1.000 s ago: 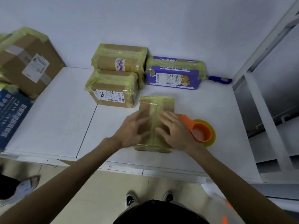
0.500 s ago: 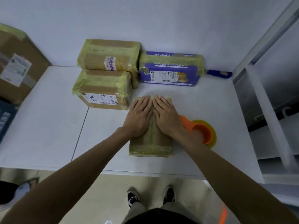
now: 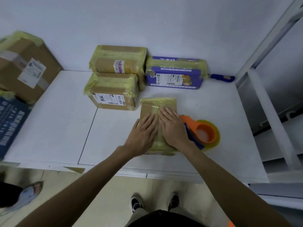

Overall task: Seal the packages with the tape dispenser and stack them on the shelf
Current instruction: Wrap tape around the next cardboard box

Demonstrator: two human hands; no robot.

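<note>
A handwritten number, seemingly "7936", is seen turned sideways on the white shipping label [image 3: 109,99] of the taped cardboard box [image 3: 113,91] near the middle of the worktop [image 3: 62,122]. Barcodes are printed on that label and on the white label [image 3: 169,78] of the purple box [image 3: 176,73] by the back edge, but their digits cannot be read. Large white characters on the blue carton [image 3: 9,123] at the left edge are too blurred to be made out.

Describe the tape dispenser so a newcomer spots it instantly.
Start at the white table, then find the small taped package under both flat hands. The tape dispenser lies right beside it, against the right hand. It is the only orange thing there, carrying a yellowish tape roll.
</note>
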